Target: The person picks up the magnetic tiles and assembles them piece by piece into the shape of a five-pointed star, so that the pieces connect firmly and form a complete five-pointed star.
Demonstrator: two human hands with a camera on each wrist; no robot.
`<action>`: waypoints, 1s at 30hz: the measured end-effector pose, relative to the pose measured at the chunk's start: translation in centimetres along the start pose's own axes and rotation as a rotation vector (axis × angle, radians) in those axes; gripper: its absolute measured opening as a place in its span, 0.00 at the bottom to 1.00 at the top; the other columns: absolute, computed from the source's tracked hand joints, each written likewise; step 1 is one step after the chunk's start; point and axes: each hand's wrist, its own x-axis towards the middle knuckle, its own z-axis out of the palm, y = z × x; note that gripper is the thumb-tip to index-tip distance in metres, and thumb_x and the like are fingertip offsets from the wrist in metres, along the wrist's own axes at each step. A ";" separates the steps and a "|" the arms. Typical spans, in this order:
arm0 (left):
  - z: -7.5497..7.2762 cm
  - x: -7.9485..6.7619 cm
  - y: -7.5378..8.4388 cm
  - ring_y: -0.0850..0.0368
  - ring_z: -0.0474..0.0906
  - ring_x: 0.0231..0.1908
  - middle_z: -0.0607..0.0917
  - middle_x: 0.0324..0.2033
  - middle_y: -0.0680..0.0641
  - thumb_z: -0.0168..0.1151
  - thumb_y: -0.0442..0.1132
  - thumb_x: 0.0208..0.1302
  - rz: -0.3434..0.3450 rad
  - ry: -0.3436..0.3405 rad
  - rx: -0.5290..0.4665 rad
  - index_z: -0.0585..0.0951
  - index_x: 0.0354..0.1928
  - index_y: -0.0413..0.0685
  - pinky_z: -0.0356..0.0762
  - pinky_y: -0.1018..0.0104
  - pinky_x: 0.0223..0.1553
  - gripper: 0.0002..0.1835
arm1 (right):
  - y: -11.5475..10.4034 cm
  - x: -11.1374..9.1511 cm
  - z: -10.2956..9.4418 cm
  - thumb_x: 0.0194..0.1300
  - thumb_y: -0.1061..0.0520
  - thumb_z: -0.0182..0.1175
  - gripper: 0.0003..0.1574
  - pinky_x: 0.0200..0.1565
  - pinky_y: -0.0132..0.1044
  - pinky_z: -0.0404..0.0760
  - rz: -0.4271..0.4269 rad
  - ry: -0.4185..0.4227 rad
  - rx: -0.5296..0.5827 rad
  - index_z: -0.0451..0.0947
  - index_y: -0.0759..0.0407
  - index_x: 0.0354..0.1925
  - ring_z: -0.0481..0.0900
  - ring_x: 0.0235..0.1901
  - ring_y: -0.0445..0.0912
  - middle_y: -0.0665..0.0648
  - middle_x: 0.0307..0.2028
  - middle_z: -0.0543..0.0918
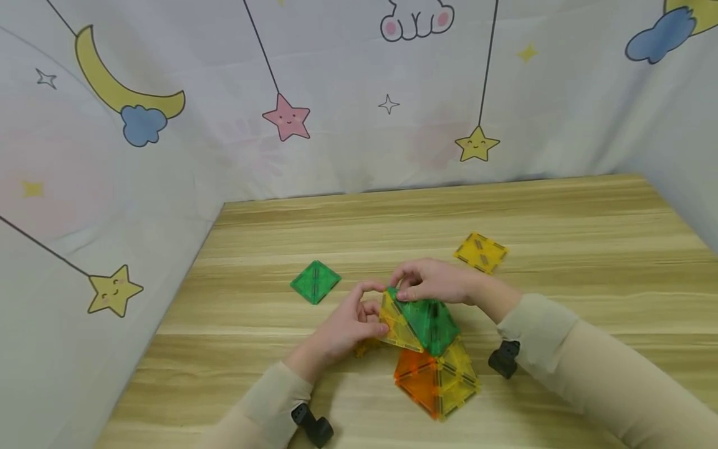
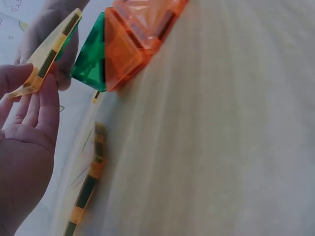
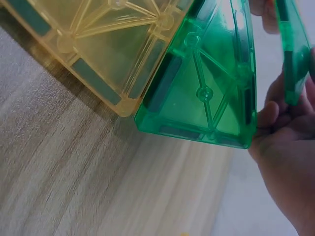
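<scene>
My left hand [image 1: 344, 324] pinches a see-through yellow triangular magnetic tile [image 1: 397, 324] between thumb and fingers, tilted up off the table. At the top, my right hand [image 1: 440, 280] grips a green triangular magnetic tile [image 1: 416, 317] that lies against the yellow one. More green shows at the built piece's right side. Below the hands, the piece continues with orange tiles [image 1: 417, 379] and yellow tiles [image 1: 457, 381]. In the left wrist view, the yellow tile [image 2: 51, 49] stands apart from the orange-and-green part. A green tile [image 3: 204, 93] joins a yellow tile in the right wrist view.
A green diamond of two tiles [image 1: 315, 282] lies on the wooden table [image 1: 224, 349] to the left. Yellow tiles [image 1: 481, 252] lie at the back right. Another yellow tile [image 1: 364, 347] shows partly under my left hand. A printed cloth [image 1: 348, 156] hangs behind the table.
</scene>
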 end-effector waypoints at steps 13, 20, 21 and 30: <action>1.0 -0.3 -0.9 0.64 0.73 0.25 0.77 0.28 0.50 0.56 0.23 0.59 0.012 0.136 0.037 0.64 0.53 0.41 0.72 0.71 0.29 0.21 | -0.1 0.9 0.5 0.67 0.56 0.57 0.10 0.47 0.40 0.75 -0.005 -0.065 -0.092 0.78 0.57 0.46 0.78 0.42 0.42 0.49 0.39 0.82; 1.1 -0.4 -1.2 0.64 0.73 0.24 0.79 0.26 0.51 0.57 0.23 0.59 -0.013 0.216 0.010 0.68 0.41 0.42 0.73 0.71 0.28 0.12 | 0.8 0.5 0.0 0.67 0.53 0.57 0.13 0.46 0.38 0.75 -0.073 -0.071 -0.194 0.81 0.56 0.47 0.77 0.42 0.41 0.47 0.41 0.82; 1.1 -0.5 -1.2 0.64 0.74 0.24 0.80 0.26 0.51 0.57 0.23 0.58 -0.013 0.215 0.003 0.68 0.40 0.42 0.74 0.71 0.28 0.12 | 1.0 0.3 -0.3 0.67 0.52 0.56 0.14 0.46 0.38 0.74 -0.075 -0.057 -0.220 0.81 0.56 0.48 0.77 0.42 0.41 0.46 0.42 0.82; 0.9 -1.7 -1.8 0.59 0.80 0.26 0.81 0.27 0.49 0.55 0.21 0.57 -0.007 0.153 -0.105 0.66 0.34 0.43 0.79 0.64 0.29 0.12 | 3.0 -1.2 -1.9 0.66 0.50 0.58 0.15 0.50 0.43 0.72 -0.055 -0.062 -0.273 0.81 0.51 0.48 0.75 0.47 0.44 0.46 0.45 0.80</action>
